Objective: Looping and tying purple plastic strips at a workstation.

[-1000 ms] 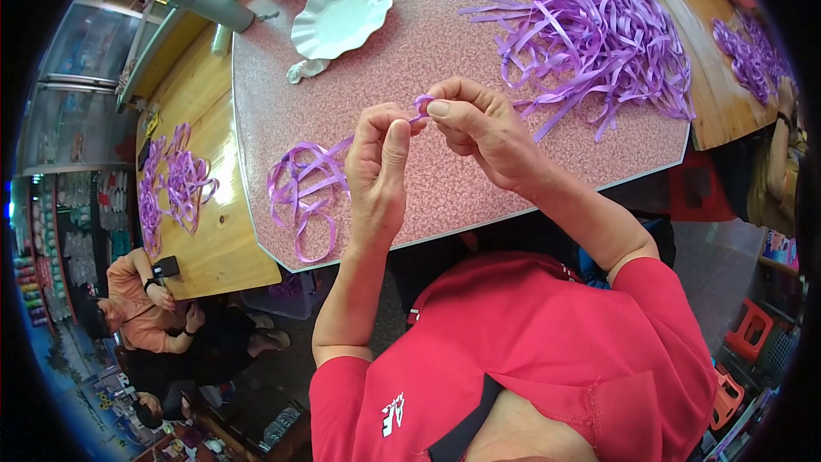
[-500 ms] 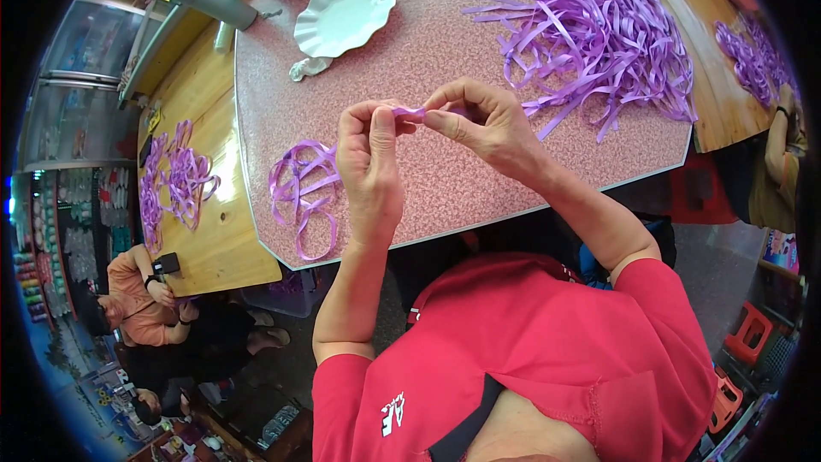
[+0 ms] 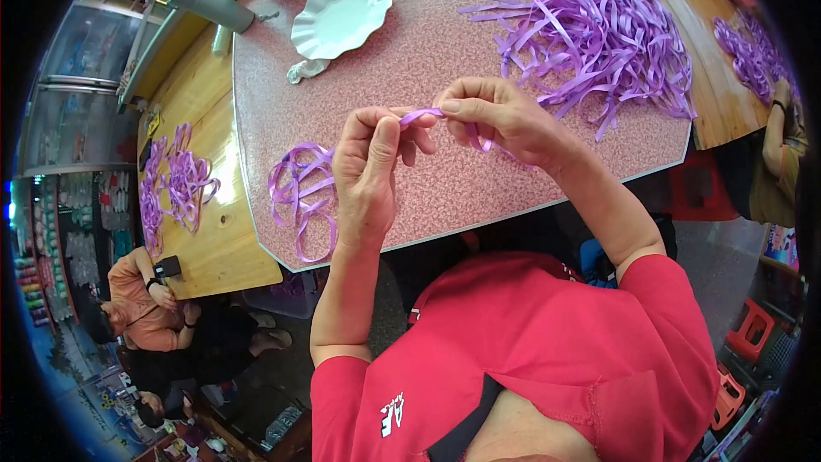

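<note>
We saw the left hand (image 3: 368,167) and the right hand (image 3: 500,115) raised above the pink speckled counter (image 3: 453,188), near to each other. Between them was a thin purple ribbon (image 3: 421,115), stretched short and slightly twisted. The left hand gripped one part of it narrowly, with the thumb upright against the bent forefinger. The right hand pinched the other part between thumb and forefinger, and more ribbon hung as a loose loop below this hand.

Just beside the left wrist we had a small tangle of purple ribbon (image 3: 299,173), lying on the counter; whether it was joined with the held strip, we could not tell. Beyond the right hand lay a large heap of purple ribbons (image 3: 599,43), with many flat ends spread toward the left. Farther back, we noticed a pale dish with wavy rim (image 3: 342,19) and a grey tumbler (image 3: 209,2), which was near the far left edge. On the wooden counter (image 3: 227,257) at the left were other purple bunches (image 3: 184,178), and a co-worker in an orange shirt (image 3: 154,321) sat beside it.
</note>
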Action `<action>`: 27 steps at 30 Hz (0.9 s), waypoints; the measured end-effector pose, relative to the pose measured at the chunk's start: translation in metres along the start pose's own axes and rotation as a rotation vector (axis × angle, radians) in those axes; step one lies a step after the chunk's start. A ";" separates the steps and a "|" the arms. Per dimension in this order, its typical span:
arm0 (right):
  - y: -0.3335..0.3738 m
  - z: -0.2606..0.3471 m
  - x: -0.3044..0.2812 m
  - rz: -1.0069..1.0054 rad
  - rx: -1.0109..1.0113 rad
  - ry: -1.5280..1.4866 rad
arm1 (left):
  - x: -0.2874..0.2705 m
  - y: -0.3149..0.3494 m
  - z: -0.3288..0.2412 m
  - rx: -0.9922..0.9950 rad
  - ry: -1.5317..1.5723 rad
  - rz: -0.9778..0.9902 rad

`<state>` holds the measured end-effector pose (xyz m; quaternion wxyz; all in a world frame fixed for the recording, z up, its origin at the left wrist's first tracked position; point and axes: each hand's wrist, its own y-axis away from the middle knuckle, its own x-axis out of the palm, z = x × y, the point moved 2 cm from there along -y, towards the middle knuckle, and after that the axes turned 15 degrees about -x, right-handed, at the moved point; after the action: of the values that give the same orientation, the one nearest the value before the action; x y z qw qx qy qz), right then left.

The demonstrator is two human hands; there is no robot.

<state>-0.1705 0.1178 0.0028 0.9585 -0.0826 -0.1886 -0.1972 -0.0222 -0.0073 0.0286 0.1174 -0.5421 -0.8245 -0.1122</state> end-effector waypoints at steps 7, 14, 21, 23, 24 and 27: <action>0.002 0.001 0.012 -0.081 -0.072 -0.148 | -0.002 0.000 0.003 0.055 0.025 -0.014; 0.003 0.002 0.015 -0.178 -0.322 0.259 | 0.003 -0.004 0.007 -0.153 0.387 -0.007; 0.004 -0.005 0.011 -0.044 -0.080 -0.069 | -0.007 -0.004 0.012 -0.128 -0.044 -0.047; 0.004 -0.009 0.005 -0.025 -0.065 -0.037 | -0.006 -0.002 0.014 -0.107 -0.103 -0.039; 0.004 -0.010 0.004 -0.007 -0.049 -0.004 | -0.006 -0.001 0.015 -0.087 -0.160 -0.031; 0.004 -0.004 0.004 -0.031 -0.056 0.259 | 0.000 0.000 0.011 -0.067 -0.113 0.073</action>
<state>-0.1638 0.1192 0.0007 0.9689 -0.0803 -0.0590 -0.2263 -0.0234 -0.0039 0.0184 0.0564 -0.5807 -0.8054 -0.1045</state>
